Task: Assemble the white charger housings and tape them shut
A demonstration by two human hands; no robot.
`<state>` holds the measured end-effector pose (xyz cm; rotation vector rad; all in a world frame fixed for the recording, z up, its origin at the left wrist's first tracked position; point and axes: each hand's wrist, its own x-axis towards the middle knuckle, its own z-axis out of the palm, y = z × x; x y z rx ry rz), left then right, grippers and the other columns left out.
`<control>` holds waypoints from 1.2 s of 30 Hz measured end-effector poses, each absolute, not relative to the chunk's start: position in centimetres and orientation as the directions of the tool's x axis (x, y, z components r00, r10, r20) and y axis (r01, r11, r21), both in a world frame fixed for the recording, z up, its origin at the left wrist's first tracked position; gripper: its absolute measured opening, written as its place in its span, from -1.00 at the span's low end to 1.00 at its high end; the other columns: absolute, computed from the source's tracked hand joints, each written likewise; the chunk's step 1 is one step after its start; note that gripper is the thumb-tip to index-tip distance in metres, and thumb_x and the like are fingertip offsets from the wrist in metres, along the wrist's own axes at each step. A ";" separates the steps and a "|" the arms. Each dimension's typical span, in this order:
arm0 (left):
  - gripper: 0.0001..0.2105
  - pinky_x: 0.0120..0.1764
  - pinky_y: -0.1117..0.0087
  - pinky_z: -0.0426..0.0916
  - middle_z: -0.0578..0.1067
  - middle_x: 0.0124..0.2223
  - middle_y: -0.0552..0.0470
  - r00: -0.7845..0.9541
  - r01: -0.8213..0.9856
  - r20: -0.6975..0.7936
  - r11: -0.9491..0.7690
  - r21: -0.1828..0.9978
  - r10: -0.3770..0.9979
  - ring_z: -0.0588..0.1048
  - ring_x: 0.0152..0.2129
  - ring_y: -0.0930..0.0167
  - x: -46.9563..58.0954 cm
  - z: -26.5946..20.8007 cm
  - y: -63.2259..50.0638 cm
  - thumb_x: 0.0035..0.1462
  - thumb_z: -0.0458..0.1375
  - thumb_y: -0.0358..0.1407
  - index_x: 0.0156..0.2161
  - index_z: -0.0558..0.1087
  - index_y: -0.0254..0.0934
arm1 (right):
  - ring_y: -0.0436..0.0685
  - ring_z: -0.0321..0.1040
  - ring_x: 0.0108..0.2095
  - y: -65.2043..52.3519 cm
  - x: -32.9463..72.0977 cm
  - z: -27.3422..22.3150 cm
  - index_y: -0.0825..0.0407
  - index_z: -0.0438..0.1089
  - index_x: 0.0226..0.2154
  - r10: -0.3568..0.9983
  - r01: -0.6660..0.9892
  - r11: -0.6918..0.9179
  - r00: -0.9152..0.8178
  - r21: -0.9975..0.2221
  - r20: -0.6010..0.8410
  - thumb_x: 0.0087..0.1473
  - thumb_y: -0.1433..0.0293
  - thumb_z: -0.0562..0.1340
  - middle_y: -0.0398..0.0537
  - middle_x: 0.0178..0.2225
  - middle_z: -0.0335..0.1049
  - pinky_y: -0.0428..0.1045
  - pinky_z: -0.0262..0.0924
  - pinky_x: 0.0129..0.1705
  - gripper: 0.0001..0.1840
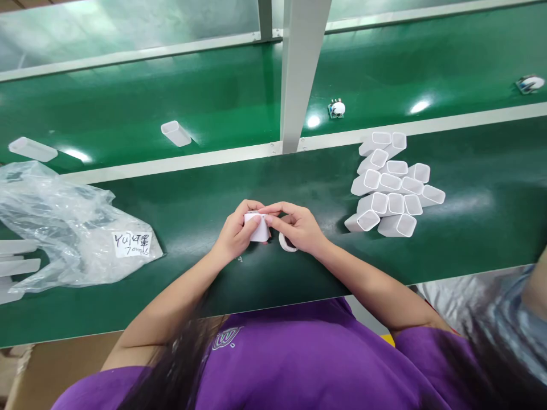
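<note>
A small white plastic housing [260, 232] is gripped between the thumb and fingers of my left hand [236, 229], a little above the green table. My right hand [302, 225] is closed, its thumb and index finger pinched together at the housing's upper right corner. Whatever those fingertips hold is too small to make out. Just below my right palm is a white ring-shaped roll [288, 245], perhaps of tape; I cannot tell whether it touches the hand. Some tiny pale bits [240, 259] lie on the table below my left hand.
Several white open-ended tubes [390, 182] stand grouped at right. A labelled clear plastic bag [85, 228] lies at left beside more white tubes [17, 265]. On the raised rear strip are two tubes [176, 134] and small circuit boards with white domes [337, 108]. A grey post [301, 74] rises centrally.
</note>
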<state>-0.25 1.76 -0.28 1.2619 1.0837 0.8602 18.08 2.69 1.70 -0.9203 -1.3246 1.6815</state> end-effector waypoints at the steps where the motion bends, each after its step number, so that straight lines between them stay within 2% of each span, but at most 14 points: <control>1: -0.57 -0.59 0.42 0.46 0.58 -0.42 0.05 0.288 0.073 -0.150 0.135 0.988 0.946 0.56 -0.62 0.36 -0.3 -0.3 1.8 0.19 0.15 0.11 -0.13 0.32 -0.24 | -0.16 -0.06 -0.72 2.7 18.1 1.7 0.07 0.49 -0.21 0.904 -0.140 -0.138 -0.423 -0.980 -0.067 0.12 0.26 0.28 -0.31 -0.64 0.27 -0.15 -0.22 -0.69 -0.76; 8: -0.57 -0.60 0.42 0.45 0.57 -0.39 0.04 0.283 0.081 -0.149 0.131 0.988 0.947 0.56 -0.63 0.38 -0.4 -0.4 1.7 0.18 0.18 0.11 -0.14 0.33 -0.23 | -0.14 -0.01 -0.72 2.6 18.1 1.6 0.06 0.48 -0.17 0.901 -0.059 -0.096 -0.430 -0.994 -0.062 0.19 0.23 0.25 -0.29 -0.64 0.28 -0.14 -0.16 -0.68 -0.74; 17: -0.58 -0.62 0.41 0.45 0.57 -0.42 0.04 0.299 0.106 -0.154 0.127 0.986 0.942 0.56 -0.62 0.36 -0.3 -0.5 1.7 0.20 0.16 0.11 -0.14 0.33 -0.24 | -0.15 0.03 -0.68 2.6 18.0 1.2 0.07 0.52 -0.22 0.910 -0.131 -0.130 -0.410 -0.983 -0.065 0.12 0.19 0.31 -0.26 -0.59 0.33 -0.13 -0.16 -0.66 -0.71; 23: -0.58 -0.64 0.44 0.36 0.54 -0.43 0.06 0.289 0.120 -0.119 0.087 0.989 0.950 0.51 -0.64 0.41 -0.4 -1.0 1.7 0.21 0.13 0.12 -0.16 0.34 -0.24 | -0.15 0.02 -0.68 2.4 18.0 1.3 0.07 0.52 -0.24 0.912 -0.114 -0.125 -0.403 -0.986 -0.070 0.12 0.19 0.31 -0.24 -0.57 0.35 -0.12 -0.17 -0.65 -0.72; 28: -0.55 -0.50 0.40 0.37 0.53 -0.33 0.02 0.220 0.199 -0.017 -0.027 0.980 0.975 0.50 -0.53 0.42 -0.1 -0.9 1.9 0.15 0.14 0.16 -0.25 0.36 -0.24 | -0.14 0.03 -0.67 2.2 17.9 1.5 0.07 0.51 -0.26 0.921 -0.079 -0.079 -0.387 -0.994 -0.043 0.13 0.21 0.29 -0.23 -0.57 0.34 -0.12 -0.17 -0.64 -0.74; 32: -0.57 -0.45 0.38 0.36 0.52 -0.32 0.01 0.222 0.213 0.009 -0.058 0.975 0.975 0.49 -0.49 0.41 -0.1 -0.7 2.0 0.15 0.13 0.14 -0.27 0.35 -0.24 | -0.14 0.00 -0.67 2.1 17.9 1.5 0.08 0.52 -0.25 0.918 -0.050 -0.086 -0.392 -0.995 -0.060 0.14 0.21 0.28 -0.25 -0.58 0.32 -0.12 -0.19 -0.64 -0.73; 34: -0.59 -0.47 0.39 0.36 0.52 -0.30 0.00 0.230 0.215 0.001 -0.052 0.975 0.973 0.49 -0.50 0.41 -0.2 -0.7 2.0 0.15 0.15 0.12 -0.27 0.33 -0.24 | -0.14 -0.01 -0.66 2.2 17.9 1.4 0.08 0.52 -0.25 0.920 -0.048 -0.091 -0.387 -0.995 -0.066 0.13 0.22 0.28 -0.25 -0.58 0.31 -0.12 -0.20 -0.64 -0.74; 36: -0.62 -0.51 0.40 0.35 0.52 -0.32 0.01 0.255 0.227 -0.072 0.013 0.974 0.964 0.48 -0.55 0.42 -0.3 -0.7 2.1 0.16 0.14 0.08 -0.24 0.32 -0.24 | -0.14 0.02 -0.66 2.4 17.9 1.2 0.08 0.52 -0.27 0.921 -0.061 -0.106 -0.382 -0.992 -0.075 0.11 0.24 0.29 -0.24 -0.56 0.33 -0.13 -0.17 -0.63 -0.75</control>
